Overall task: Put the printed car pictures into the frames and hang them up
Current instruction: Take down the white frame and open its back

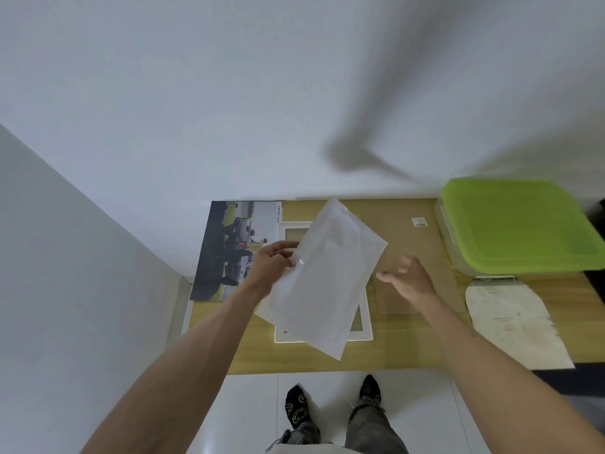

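While left hand (273,262) pinches translucent sheet (322,276) | right hand (409,278) spread

Tabletop (409,352) crowded: car print (229,250) filled far left, lidded green box (520,224) blocked far right, crumpled paper bag (510,322) sat near right. White frame (366,322) took centre, w/ translucent sheet (327,276) held over it. Bare wood lay along near edge & btwn frame and bag.

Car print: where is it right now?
Head view: the car print lies flat at the table's far-left corner against the wall, just left of the white frame, partly behind the left hand.
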A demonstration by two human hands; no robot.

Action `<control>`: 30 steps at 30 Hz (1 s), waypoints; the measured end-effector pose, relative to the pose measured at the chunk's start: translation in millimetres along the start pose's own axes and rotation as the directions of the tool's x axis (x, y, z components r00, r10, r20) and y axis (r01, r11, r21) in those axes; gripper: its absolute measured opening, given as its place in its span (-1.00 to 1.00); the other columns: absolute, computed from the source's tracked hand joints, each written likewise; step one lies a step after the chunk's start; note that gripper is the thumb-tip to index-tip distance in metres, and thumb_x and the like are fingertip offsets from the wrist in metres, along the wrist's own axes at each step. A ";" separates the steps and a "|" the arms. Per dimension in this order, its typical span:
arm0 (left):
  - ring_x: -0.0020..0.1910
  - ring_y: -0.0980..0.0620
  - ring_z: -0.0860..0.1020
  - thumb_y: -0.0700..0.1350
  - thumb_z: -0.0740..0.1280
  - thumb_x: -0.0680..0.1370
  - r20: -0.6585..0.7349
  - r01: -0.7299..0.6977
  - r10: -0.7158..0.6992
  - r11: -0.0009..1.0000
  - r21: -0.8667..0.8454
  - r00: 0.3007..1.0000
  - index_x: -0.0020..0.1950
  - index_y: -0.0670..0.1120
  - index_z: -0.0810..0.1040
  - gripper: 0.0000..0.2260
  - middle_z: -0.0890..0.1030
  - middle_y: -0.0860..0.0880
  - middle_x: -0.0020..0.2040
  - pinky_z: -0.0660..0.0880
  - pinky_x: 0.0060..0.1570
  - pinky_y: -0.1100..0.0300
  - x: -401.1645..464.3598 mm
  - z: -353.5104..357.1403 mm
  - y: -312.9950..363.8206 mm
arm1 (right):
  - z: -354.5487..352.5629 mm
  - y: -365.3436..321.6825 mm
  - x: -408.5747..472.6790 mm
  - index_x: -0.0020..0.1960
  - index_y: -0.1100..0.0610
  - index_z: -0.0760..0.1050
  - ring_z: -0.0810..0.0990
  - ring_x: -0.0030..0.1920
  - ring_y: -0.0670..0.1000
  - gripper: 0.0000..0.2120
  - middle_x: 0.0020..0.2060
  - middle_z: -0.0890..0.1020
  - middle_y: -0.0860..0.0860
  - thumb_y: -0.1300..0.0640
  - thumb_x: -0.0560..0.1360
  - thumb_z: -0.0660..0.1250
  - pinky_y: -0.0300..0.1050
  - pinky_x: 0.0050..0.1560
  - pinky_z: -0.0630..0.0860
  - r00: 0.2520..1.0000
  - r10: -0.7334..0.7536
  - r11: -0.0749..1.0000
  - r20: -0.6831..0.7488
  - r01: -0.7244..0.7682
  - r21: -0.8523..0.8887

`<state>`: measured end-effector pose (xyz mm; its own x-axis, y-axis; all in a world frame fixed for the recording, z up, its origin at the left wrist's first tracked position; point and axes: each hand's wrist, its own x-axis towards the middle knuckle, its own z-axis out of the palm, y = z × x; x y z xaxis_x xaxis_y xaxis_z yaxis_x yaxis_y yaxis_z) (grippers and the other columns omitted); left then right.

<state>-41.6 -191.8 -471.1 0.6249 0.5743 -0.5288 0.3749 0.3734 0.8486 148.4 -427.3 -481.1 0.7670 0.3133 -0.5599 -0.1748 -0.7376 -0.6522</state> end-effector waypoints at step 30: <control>-0.22 -0.10 0.62 -0.35 0.50 0.38 -0.098 0.056 -0.050 0.997 0.056 0.994 -0.12 -0.26 0.60 -0.86 0.65 -0.18 -0.14 0.61 -0.24 0.14 -11.5 207.1 -24.6 | -234.8 130.0 38.8 -0.03 0.22 0.63 0.69 -0.13 0.12 -0.88 -0.04 0.72 0.17 0.16 0.52 0.43 -0.04 -0.08 0.57 0.987 0.076 0.991 0.142 -0.090 0.096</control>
<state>83.8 -358.5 -482.2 0.5349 0.6239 -0.5698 0.4469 0.3634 0.8175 300.4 -651.5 -467.6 0.6564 0.3383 -0.6743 -0.3016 -0.7016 -0.6456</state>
